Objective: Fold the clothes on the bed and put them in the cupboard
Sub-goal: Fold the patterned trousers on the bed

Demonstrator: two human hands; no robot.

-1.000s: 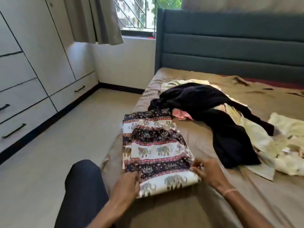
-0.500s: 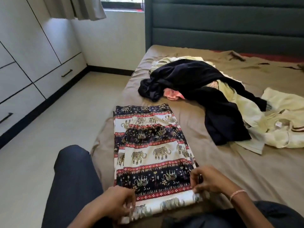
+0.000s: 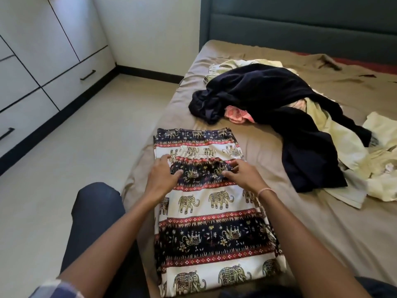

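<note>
An elephant-print garment (image 3: 214, 222) in black, white and red bands lies folded lengthwise on the brown bed (image 3: 322, 233) near its left edge. Its near end is doubled forward over the middle. My left hand (image 3: 162, 179) and my right hand (image 3: 243, 176) hold the two corners of that folded-over edge, thumbs on top of the cloth. Beyond it lies an unfolded heap: a black garment (image 3: 268, 93), a pink piece (image 3: 236, 114) and cream clothes (image 3: 348, 147). The white cupboard (image 3: 32, 61) stands along the left wall with its doors and drawers closed.
A dark padded headboard (image 3: 300, 24) closes the far end of the bed. Pale floor (image 3: 86, 136) runs between bed and cupboard. My knee in dark trousers (image 3: 96, 211) is beside the bed's left edge.
Both hands have carried the garment's near end forward and laid it over the middle, halving its length. The view has tilted further down.
</note>
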